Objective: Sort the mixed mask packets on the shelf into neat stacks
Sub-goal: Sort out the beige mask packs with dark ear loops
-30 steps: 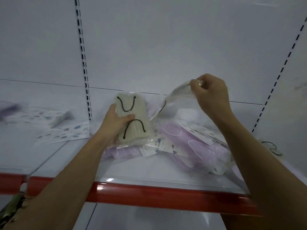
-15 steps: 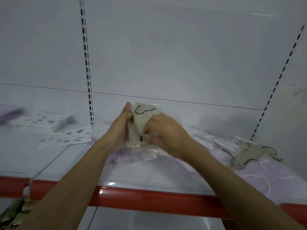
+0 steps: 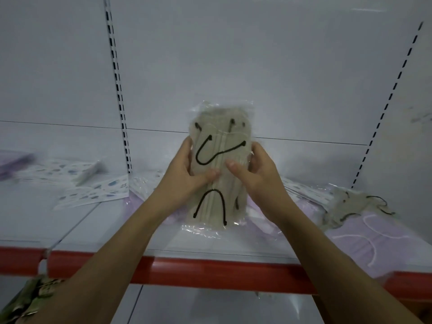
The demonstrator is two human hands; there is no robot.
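Observation:
I hold a clear packet of beige masks with black ear loops (image 3: pixel 221 146) upright above the shelf. My left hand (image 3: pixel 187 176) grips its left edge, thumb across the front. My right hand (image 3: pixel 254 176) grips its right edge, thumb on the front too. Behind and below the packet lie purple mask packets (image 3: pixel 378 232) and more clear packets. Another beige packet with black loops (image 3: pixel 350 206) lies at the right on the purple ones. White packets with blue prints (image 3: pixel 93 192) lie to the left.
The white shelf (image 3: pixel 98 235) has a red front strip (image 3: pixel 210 270). A slotted upright (image 3: pixel 119 90) divides the back wall, another slotted upright (image 3: pixel 388 101) stands at the right. A stack of printed packets (image 3: pixel 60 171) and a purple packet (image 3: pixel 14 160) sit far left.
My right hand let go of a clear packet at the right and came over to the beige packet. Both hands then lifted that packet upright and higher.

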